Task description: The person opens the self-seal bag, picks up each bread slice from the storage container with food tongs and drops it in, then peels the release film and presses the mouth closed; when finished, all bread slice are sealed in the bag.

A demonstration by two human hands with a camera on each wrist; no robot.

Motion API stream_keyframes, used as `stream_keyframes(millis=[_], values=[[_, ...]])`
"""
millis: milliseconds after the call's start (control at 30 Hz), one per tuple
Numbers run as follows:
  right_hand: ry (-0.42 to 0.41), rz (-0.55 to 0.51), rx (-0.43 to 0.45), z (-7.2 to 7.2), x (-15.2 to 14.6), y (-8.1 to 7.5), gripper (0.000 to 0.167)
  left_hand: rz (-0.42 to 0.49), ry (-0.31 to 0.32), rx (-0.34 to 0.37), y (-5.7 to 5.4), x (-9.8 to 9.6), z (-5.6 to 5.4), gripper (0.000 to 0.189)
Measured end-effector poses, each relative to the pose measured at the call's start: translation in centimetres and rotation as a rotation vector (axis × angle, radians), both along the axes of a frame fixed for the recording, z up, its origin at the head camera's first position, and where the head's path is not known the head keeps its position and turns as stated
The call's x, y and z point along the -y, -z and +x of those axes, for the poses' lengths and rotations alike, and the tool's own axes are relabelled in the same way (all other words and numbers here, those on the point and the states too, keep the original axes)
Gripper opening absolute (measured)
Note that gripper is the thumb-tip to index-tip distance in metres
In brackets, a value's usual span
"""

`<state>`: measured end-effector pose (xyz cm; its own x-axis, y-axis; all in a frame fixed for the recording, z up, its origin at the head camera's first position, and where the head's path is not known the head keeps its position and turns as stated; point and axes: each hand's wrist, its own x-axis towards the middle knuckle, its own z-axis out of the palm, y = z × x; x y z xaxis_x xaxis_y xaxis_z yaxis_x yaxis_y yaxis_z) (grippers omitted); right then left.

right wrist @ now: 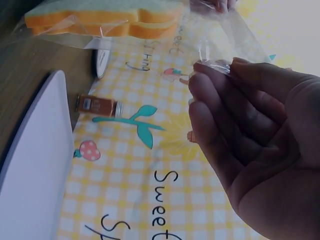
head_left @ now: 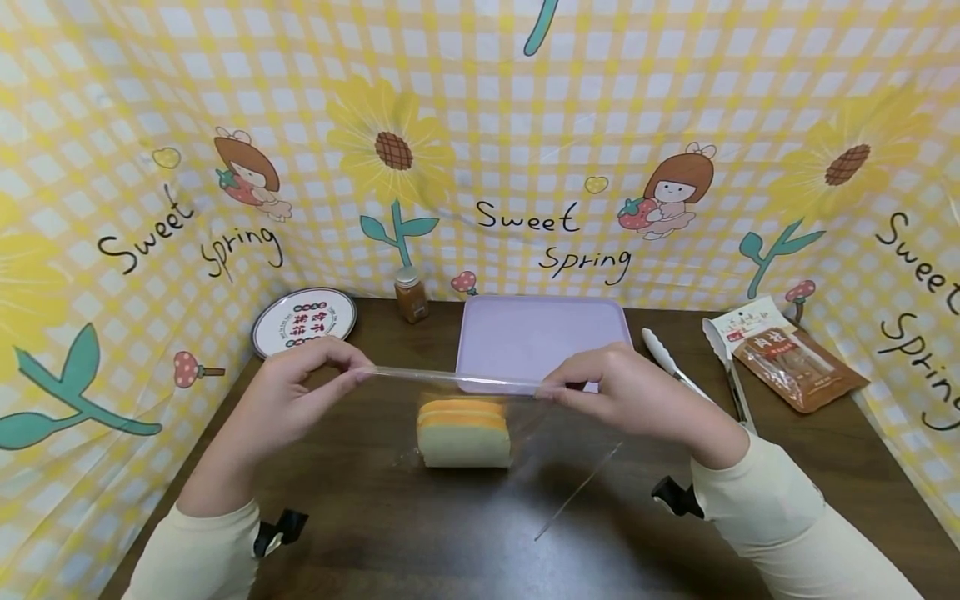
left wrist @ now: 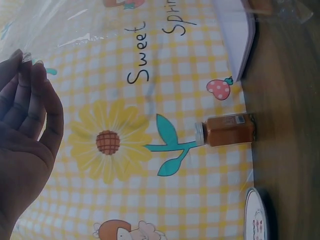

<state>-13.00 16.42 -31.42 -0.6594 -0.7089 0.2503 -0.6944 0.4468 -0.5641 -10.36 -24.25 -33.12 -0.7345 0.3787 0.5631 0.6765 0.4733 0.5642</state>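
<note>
A clear plastic bag [head_left: 450, 377] is stretched between both hands, its top edge pulled nearly straight. At the bag's left corner, the left hand [head_left: 303, 392] pinches the film between thumb and fingers. The right hand [head_left: 622, 387] pinches the opposite corner. Inside the bag, orange-crusted bread slices [head_left: 463, 435] stand on edge below the hands. The right wrist view shows the bread slices [right wrist: 100, 20] through the film, with the right hand [right wrist: 255, 125] gripping gathered plastic. In the left wrist view, the left hand [left wrist: 30, 105] holds the film at its fingertips.
A thin twist tie [head_left: 577, 492] lies right of the bread. Behind are a lilac tray [head_left: 540, 333], a spice jar [head_left: 410, 296] and a round plate [head_left: 303, 321] against the cloth. White-tipped tongs [head_left: 663, 354] and a brown food packet [head_left: 798, 367] lie at the right.
</note>
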Motion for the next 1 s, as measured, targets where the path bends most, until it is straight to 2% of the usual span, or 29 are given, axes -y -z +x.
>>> stream_keyframes(millis=[167, 333, 433, 533, 633, 700, 867, 1000], values=[[-0.061, -0.037, 0.093, 0.3, 0.5, -0.3, 0.011, 0.066, 0.019, 0.049, -0.5, 0.7, 1.1, 0.033], [-0.180, -0.107, 0.268, 0.4, 1.3, -0.2, 0.016, 0.149, 0.059, 0.098, -0.7, 1.6, 2.2, 0.033], [-0.232, -0.127, 0.383, 0.3, 2.0, 0.2, 0.018, 0.139, 0.054, 0.124, -0.7, 2.4, 2.8, 0.033], [-0.238, -0.116, 0.465, 0.1, 2.7, 0.9, 0.018, 0.099, 0.048, 0.136, -0.6, 3.3, 3.1, 0.034], [-0.206, -0.108, 0.519, -0.5, 3.6, 1.9, 0.017, 0.066, 0.043, 0.149, -0.1, 4.2, 2.9, 0.032], [-0.178, -0.111, 0.541, -1.1, 4.4, 2.6, 0.018, 0.056, 0.020, 0.184, 0.3, 4.8, 2.5, 0.030], [-0.121, -0.141, 0.554, -2.8, 6.5, 3.7, 0.020, 0.031, -0.108, 0.300, 1.8, 6.0, 1.3, 0.014], [-0.073, -0.135, 0.511, -3.9, 7.7, 4.3, 0.020, 0.004, -0.188, 0.334, 2.7, 6.8, 0.2, 0.008]])
